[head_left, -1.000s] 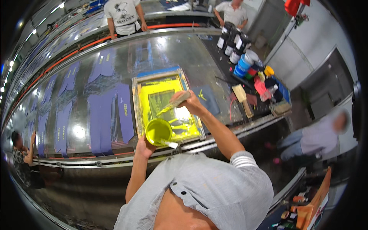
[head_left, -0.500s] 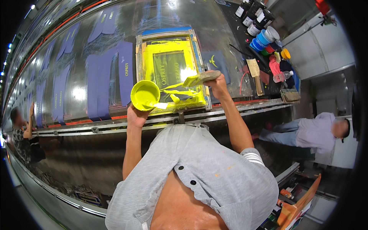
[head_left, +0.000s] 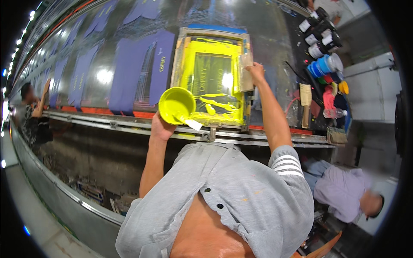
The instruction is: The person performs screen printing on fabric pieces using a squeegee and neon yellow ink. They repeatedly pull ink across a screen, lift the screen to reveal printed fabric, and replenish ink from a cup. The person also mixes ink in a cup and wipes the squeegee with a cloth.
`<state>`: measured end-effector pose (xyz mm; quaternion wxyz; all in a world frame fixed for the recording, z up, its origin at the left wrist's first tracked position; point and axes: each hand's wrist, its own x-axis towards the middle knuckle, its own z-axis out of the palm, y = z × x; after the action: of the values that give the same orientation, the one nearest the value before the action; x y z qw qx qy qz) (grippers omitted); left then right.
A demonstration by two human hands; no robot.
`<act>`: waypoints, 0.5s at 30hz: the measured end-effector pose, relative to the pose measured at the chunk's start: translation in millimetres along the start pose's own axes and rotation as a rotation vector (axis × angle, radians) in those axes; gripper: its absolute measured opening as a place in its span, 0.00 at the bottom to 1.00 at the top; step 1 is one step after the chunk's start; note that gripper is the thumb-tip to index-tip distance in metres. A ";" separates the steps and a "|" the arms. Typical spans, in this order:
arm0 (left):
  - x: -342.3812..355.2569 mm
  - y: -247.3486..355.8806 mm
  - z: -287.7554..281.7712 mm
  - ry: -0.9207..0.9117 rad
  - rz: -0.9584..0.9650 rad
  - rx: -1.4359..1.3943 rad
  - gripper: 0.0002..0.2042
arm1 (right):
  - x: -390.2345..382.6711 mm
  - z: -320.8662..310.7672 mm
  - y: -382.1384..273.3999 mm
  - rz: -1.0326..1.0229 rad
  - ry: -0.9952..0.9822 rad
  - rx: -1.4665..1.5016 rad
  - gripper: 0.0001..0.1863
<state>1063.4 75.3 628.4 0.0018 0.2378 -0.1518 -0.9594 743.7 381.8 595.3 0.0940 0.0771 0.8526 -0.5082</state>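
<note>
My left hand (head_left: 162, 127) is wrapped round the lower side of a yellow tub (head_left: 174, 96), which is tipped so its yellow inside shows. A white scraper (head_left: 193, 124) sticks out over the tub's rim. Right of the tub lies a screen-printing frame (head_left: 215, 31) with a mesh smeared in yellow ink. Thick streaks of ink (head_left: 219, 103) lie at the near end of the mesh. With my right hand (head_left: 257, 74) I grip a flat squeegee (head_left: 245, 79), held lengthwise along the frame's right side. Its blade edge is hard to make out.
Purple fabric pieces (head_left: 161, 71) lie in rows on the long table to the left. Ink bottles (head_left: 319, 49), blue tubs (head_left: 320, 66) and a flat brush (head_left: 305, 96) sit at the right. One person (head_left: 337, 189) is at the right, another (head_left: 32, 101) at far left.
My right hand has swung the squeegee from lying crosswise over the near ink to lengthwise at the frame's right side. The tub stays in my left hand; the whole view has shifted.
</note>
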 end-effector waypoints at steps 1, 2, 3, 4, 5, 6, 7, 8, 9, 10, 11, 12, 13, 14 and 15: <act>-0.3 -0.2 -2.9 -0.056 -0.026 -0.042 0.20 | 5.0 -0.6 -0.5 -0.037 0.032 -0.130 0.15; -2.7 -3.9 7.9 -0.032 -0.022 -0.022 0.20 | 10.2 -3.1 0.9 -0.072 0.078 -0.264 0.13; -5.1 -7.5 19.4 -0.011 -0.024 0.001 0.20 | 13.5 -2.8 3.7 -0.079 0.096 -0.354 0.15; -9.0 -10.6 27.6 0.006 -0.029 0.024 0.21 | 13.2 -6.3 6.4 -0.086 0.119 -0.446 0.16; -8.1 -11.6 20.9 -0.012 -0.023 0.060 0.21 | 11.4 -10.7 10.7 -0.088 0.149 -0.537 0.17; -7.0 -4.8 10.3 0.078 0.009 0.068 0.22 | 6.6 -6.7 16.8 -0.081 0.082 -0.285 0.17; -10.2 -1.7 -5.1 0.159 0.024 0.061 0.22 | -8.0 -6.4 22.7 -0.077 0.033 -0.054 0.16; -9.4 -10.7 -26.6 0.098 0.053 0.180 0.23 | -33.5 -15.5 14.1 0.057 0.023 -0.017 0.16; -11.0 -24.5 -19.8 0.001 -0.028 0.140 0.23 | -35.5 -28.3 38.5 0.043 0.133 -0.154 0.17; -13.5 -43.8 8.4 0.032 0.015 0.195 0.22 | -24.5 -30.2 73.7 -0.068 0.268 -0.352 0.21; -11.0 -49.0 2.9 0.046 -0.008 0.163 0.24 | -34.1 -25.3 90.3 -0.176 0.349 -0.372 0.22; -12.4 -51.4 0.6 -0.026 -0.021 0.144 0.25 | -59.0 -26.5 90.9 -0.147 0.316 -0.253 0.23; -4.6 -55.7 2.9 -0.025 -0.058 0.123 0.24 | -87.5 -34.6 101.6 -0.176 0.407 -0.070 0.24; -8.5 -59.4 3.7 0.007 -0.068 0.113 0.24 | -114.8 -38.4 119.9 -0.212 0.523 0.017 0.24; -6.0 -64.8 0.7 0.033 -0.110 0.111 0.23 | -145.9 -51.1 127.5 -0.171 0.558 0.079 0.23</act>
<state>1072.8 137.7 612.8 -0.0617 0.2614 -0.1915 -0.9440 910.0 481.7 545.3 -0.1903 0.1453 0.8284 -0.5064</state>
